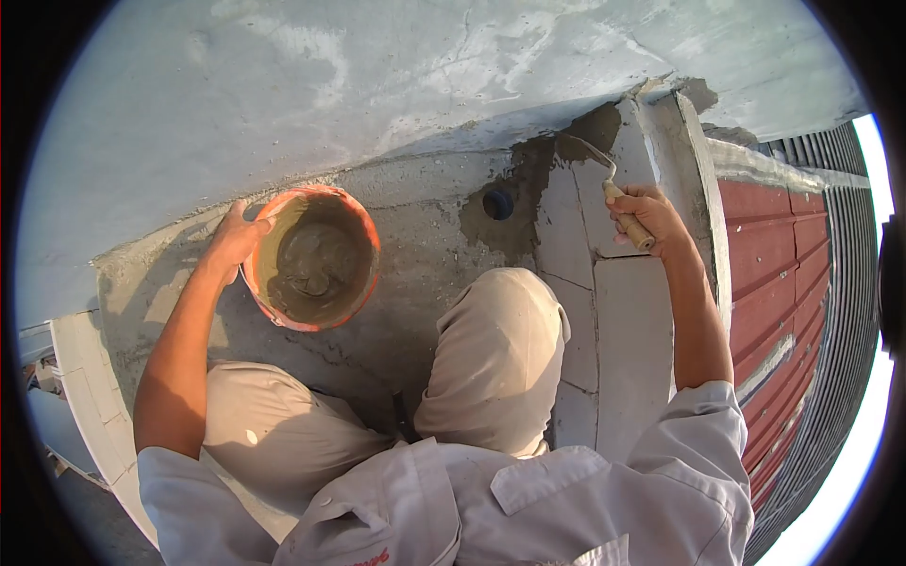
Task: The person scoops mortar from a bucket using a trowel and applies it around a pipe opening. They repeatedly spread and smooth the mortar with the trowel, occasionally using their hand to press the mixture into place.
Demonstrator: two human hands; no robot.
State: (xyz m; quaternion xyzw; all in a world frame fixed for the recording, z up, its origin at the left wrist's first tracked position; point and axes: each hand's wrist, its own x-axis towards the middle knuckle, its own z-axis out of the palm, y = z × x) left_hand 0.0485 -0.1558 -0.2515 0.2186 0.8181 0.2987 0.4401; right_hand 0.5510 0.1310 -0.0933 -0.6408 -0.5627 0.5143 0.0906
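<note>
On the left, my left hand (238, 240) grips the rim of an orange bucket (370, 283), thumb over the edge. Wet grey mortar (319, 259) coats the bucket's inside and lies at its bottom. My right hand (651, 219) is wrapped round the wooden handle of a trowel (641, 233). The trowel's bent metal neck reaches up and left to the corner, where its blade lies against dark wet mortar (538, 189) and is hard to make out. Beside that mortar is a round pipe hole (497, 204) in the floor.
A grey plastered wall (377, 75) runs across the top. Pale blocks (632, 330) form a low wall on the right, with red metal panels (764, 245) and corrugated sheeting (849, 274) beyond it. My bent knees (500, 330) are close below the bucket and the concrete floor (415, 245).
</note>
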